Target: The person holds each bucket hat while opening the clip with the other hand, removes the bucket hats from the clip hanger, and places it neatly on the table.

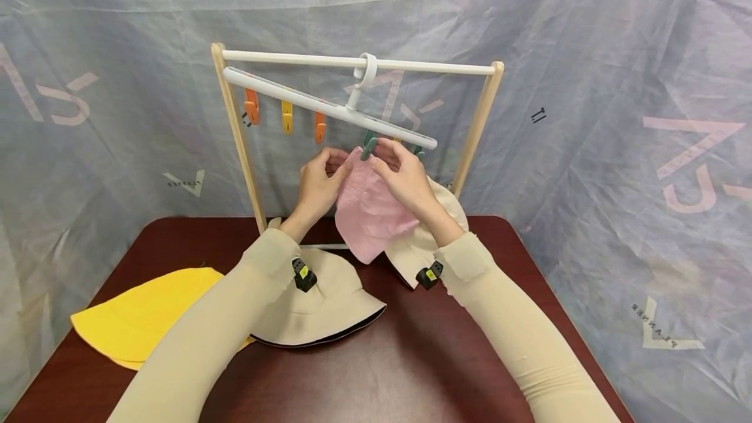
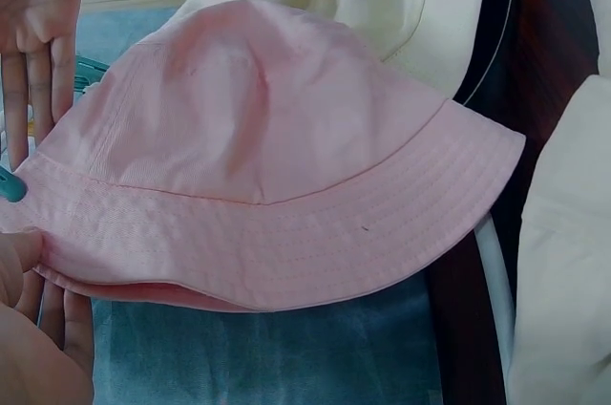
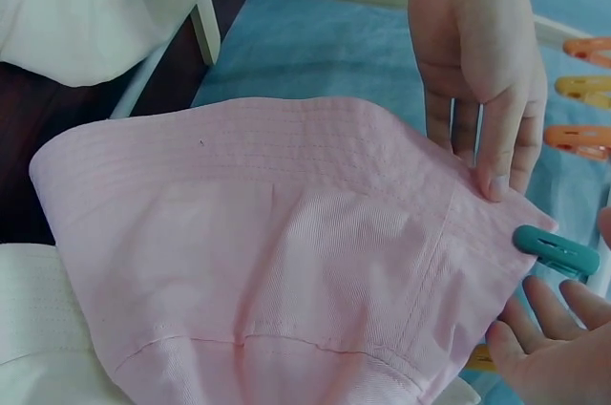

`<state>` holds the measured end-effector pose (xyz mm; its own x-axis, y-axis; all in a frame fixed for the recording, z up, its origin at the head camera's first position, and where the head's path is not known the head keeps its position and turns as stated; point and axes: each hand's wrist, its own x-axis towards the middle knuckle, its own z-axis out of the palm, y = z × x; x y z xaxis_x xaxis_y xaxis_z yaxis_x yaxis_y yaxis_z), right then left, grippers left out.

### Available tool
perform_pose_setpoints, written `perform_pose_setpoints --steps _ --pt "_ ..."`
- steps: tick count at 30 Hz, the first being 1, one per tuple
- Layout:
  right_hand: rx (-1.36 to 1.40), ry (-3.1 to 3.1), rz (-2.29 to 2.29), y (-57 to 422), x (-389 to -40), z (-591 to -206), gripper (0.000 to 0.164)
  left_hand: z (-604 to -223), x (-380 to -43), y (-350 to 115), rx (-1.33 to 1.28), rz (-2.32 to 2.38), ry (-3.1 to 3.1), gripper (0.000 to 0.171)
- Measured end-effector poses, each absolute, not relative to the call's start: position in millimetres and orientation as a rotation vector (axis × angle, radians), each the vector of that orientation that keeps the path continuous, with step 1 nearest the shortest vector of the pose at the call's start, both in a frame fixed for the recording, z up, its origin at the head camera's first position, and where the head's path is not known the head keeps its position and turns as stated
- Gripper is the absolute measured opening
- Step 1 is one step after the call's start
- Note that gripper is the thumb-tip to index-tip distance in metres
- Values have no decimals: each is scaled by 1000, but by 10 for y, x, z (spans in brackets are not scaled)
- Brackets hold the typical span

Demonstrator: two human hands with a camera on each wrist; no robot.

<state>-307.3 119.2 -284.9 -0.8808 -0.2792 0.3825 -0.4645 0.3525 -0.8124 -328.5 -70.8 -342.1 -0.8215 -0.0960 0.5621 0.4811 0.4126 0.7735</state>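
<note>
A pink bucket hat (image 1: 370,207) hangs by its brim edge from a green clip (image 1: 369,147) under a white hanger (image 1: 329,108). My left hand (image 1: 322,181) pinches the brim left of the clip; in the right wrist view its thumb lies on the near face, with the fingers behind. My right hand (image 1: 408,178) is at the hat's other side, close to the clip. Its fingers look loosely extended in the right wrist view, fingertips right at the fabric edge. The clip's jaws overlap the brim corner (image 3: 539,219).
The hanger hooks over a wooden rack's white rail (image 1: 435,66), tilted down to the right. Orange clips (image 1: 252,107) and a yellow clip (image 1: 287,117) hang at left. A cream hat (image 1: 449,204) hangs behind the pink one. Another cream hat (image 1: 323,299) and a yellow hat (image 1: 147,309) lie on the table.
</note>
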Motion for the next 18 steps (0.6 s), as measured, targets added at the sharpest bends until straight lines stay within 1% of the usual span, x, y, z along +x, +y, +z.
perform_pose_setpoints --steps 12,18 --pt "608 -2453 1637 1173 -3141 -2858 53 -3433 -3288 -704 -312 -1420 -2128 18" --pt "616 -2396 1761 1128 -3092 -2746 49 -3436 -3291 -708 -319 -1431 -2126 18"
